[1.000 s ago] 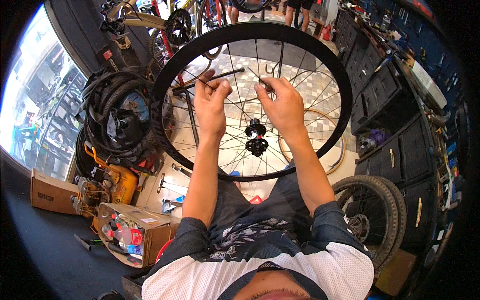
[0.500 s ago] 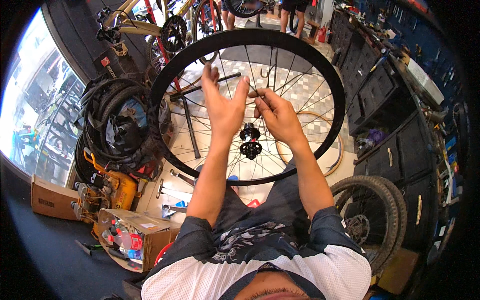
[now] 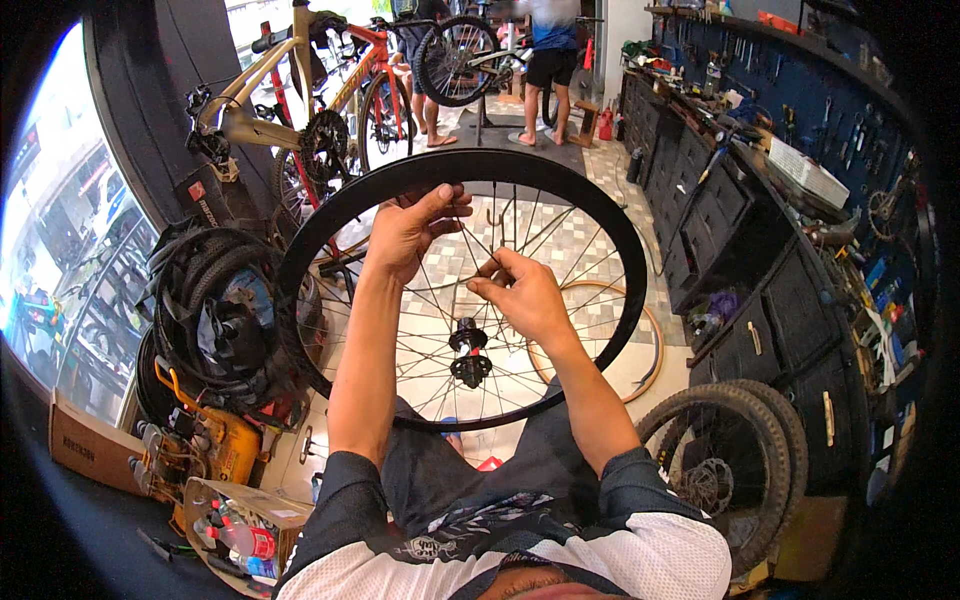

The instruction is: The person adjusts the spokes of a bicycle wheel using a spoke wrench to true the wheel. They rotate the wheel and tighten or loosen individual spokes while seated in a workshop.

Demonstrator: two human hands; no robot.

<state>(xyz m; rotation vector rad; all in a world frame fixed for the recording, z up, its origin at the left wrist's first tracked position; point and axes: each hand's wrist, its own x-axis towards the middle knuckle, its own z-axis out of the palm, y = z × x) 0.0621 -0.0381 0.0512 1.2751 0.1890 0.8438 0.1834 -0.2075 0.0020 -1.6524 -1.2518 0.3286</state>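
Remote, I see right hand pinching a spoke; left hand, fingers parted, near black rim.

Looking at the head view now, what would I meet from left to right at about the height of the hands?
Bright window, pile of black tires, left side of the black wheel rim, left hand, right hand, right side of that rim, black drawer cabinet.

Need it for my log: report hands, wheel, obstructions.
Left hand near rim, right hand at spokes; grips unclear. Wheel in front, no tyre seen. Nothing seen blocking.
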